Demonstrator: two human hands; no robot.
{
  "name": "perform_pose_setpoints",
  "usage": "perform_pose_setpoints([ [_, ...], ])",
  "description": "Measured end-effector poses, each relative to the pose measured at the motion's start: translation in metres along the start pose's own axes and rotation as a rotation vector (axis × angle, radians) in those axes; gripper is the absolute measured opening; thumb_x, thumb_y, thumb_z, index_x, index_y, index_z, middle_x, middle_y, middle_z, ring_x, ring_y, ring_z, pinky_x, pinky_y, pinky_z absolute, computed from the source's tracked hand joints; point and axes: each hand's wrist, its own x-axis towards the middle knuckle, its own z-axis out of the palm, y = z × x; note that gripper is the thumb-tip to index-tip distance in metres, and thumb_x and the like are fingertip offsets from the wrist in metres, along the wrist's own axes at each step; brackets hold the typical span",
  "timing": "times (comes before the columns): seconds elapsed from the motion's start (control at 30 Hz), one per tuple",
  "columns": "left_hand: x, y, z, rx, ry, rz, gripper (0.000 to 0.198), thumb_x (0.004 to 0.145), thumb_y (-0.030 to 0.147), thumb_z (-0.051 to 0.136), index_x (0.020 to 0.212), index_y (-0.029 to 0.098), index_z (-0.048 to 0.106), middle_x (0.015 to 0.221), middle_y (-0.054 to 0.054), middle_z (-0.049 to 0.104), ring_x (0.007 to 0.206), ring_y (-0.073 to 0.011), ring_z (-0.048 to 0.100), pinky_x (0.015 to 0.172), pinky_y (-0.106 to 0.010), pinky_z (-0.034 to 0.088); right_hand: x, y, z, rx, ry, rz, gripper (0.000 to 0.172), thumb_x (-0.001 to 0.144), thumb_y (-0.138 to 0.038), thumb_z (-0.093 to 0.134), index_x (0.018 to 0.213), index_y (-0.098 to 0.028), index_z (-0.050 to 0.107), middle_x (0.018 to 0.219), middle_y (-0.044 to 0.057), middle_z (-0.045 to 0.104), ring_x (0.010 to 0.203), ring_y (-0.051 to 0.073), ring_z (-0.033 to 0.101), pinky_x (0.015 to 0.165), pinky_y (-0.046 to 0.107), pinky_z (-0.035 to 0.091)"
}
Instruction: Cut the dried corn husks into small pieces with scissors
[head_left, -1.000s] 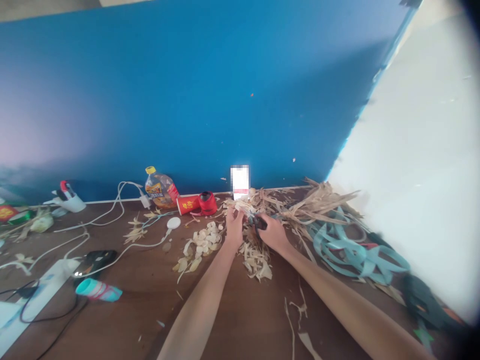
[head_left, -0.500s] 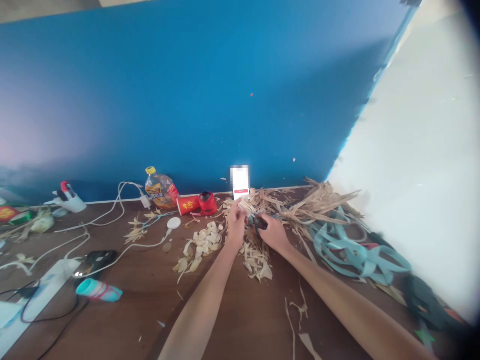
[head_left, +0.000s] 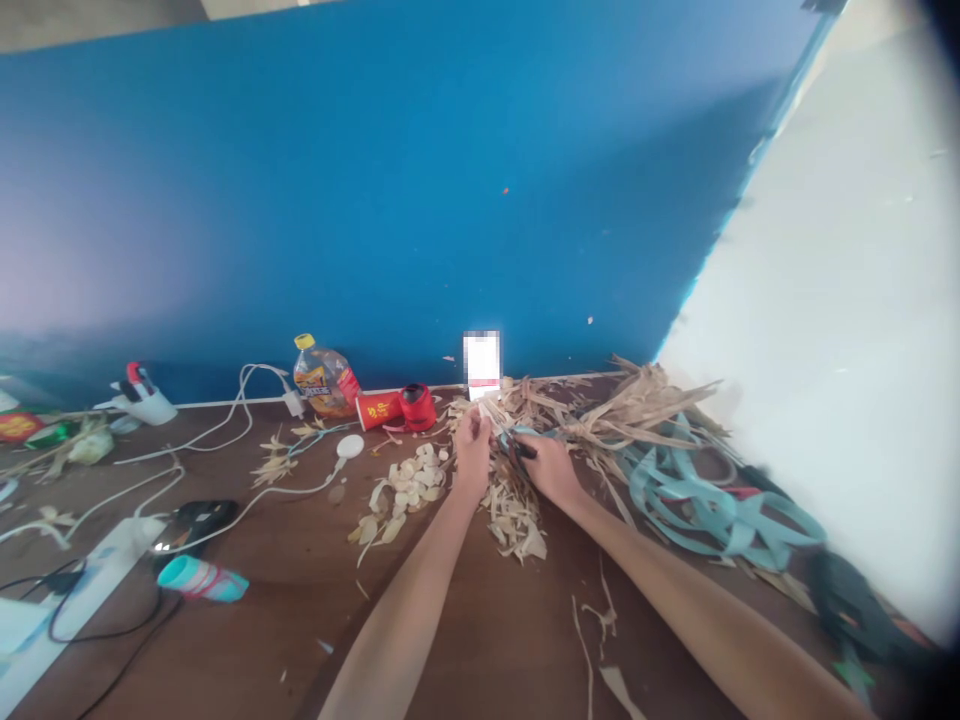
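My left hand (head_left: 472, 445) is closed, its fingertips pinching a pale strip of dried husk (head_left: 491, 408) in front of the phone. My right hand (head_left: 551, 465) is wrapped round dark-handled scissors (head_left: 523, 448), their blades pointing left toward the husk; blur hides how far they are spread. Below and between the hands lies a heap of pale husk scraps (head_left: 516, 520). Left of my left wrist is a pile of cut cream-coloured pieces (head_left: 412, 485). A bundle of long dried husks (head_left: 630, 405) spreads out beyond my right hand.
A lit phone (head_left: 482, 360) leans on the blue wall (head_left: 420, 180). Red cups (head_left: 397, 407) and a plastic bottle (head_left: 322, 380) lie to its left. Tangled blue ribbon (head_left: 712, 500) is at right. White cables, a power strip (head_left: 97, 580) and a turquoise cup (head_left: 202, 580) occupy the left.
The scissors and my right hand have shifted and turned slightly beside the left fingertips. My left hand stays almost in place, still pinching the husk.
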Motion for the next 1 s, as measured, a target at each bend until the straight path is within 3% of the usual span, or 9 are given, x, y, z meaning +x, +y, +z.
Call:
perform_pose_setpoints([
  [0.1,0.0012,-0.0011,-0.0017,0.056,-0.012,0.004,0.027,0.085,0.042,0.055,0.078,0.016,0.055,0.061,0.003,0.046,0.055,-0.0094,0.042,0.055,-0.023,0.035,0.0001,-0.0011,-0.0002,-0.004,0.002,0.016,0.023,0.076,-0.021,0.053,0.090,-0.022,0.072,0.082,0.004,0.073,0.076,0.021,0.065,0.063,0.025,0.039],
  [0.23,0.0000,0.0015,-0.0017,0.094,-0.038,0.018,0.027,0.083,0.042,0.057,0.073,0.017,0.052,0.061,0.003,0.046,0.056,-0.0095,0.042,0.057,-0.023,0.034,0.0007,-0.0033,-0.0016,0.042,0.015,0.024,0.023,0.076,-0.024,0.052,0.087,-0.021,0.071,0.078,0.003,0.071,0.071,0.019,0.063,0.062,0.025,0.039],
  [0.4,-0.0037,0.0056,0.0011,0.110,-0.106,0.000,0.026,0.082,0.042,0.058,0.079,0.017,0.056,0.065,0.002,0.051,0.058,-0.0099,0.044,0.058,-0.023,0.036,-0.0005,-0.0039,-0.0034,0.081,0.042,0.020,0.026,0.076,-0.022,0.049,0.090,-0.020,0.071,0.078,0.001,0.070,0.070,0.019,0.062,0.064,0.025,0.040],
  [0.67,-0.0019,0.0027,0.0010,0.059,-0.062,-0.038,0.029,0.082,0.046,0.057,0.081,0.017,0.056,0.071,-0.001,0.057,0.061,-0.0114,0.052,0.060,-0.024,0.042,-0.0008,-0.0060,-0.0045,0.050,0.031,0.042,0.021,0.078,-0.027,0.051,0.085,-0.021,0.070,0.076,0.001,0.070,0.070,0.019,0.062,0.064,0.024,0.040],
  [0.87,-0.0002,0.0000,-0.0007,0.054,-0.016,-0.007,0.030,0.079,0.044,0.061,0.086,0.015,0.058,0.072,-0.002,0.060,0.066,-0.0130,0.056,0.066,-0.026,0.044,-0.0016,-0.0089,-0.0019,-0.154,0.087,0.153,0.029,0.078,-0.030,0.055,0.104,-0.026,0.066,0.090,0.002,0.072,0.083,0.023,0.065,0.070,0.028,0.042],
  [1.0,-0.0004,0.0003,-0.0009,0.039,-0.021,-0.015,0.028,0.079,0.043,0.062,0.084,0.016,0.058,0.069,0.000,0.055,0.062,-0.0108,0.051,0.063,-0.024,0.041,-0.0013,-0.0067,-0.0005,-0.158,0.078,0.160,0.033,0.077,-0.028,0.056,0.109,-0.027,0.063,0.094,0.003,0.072,0.087,0.023,0.065,0.072,0.028,0.043],
])
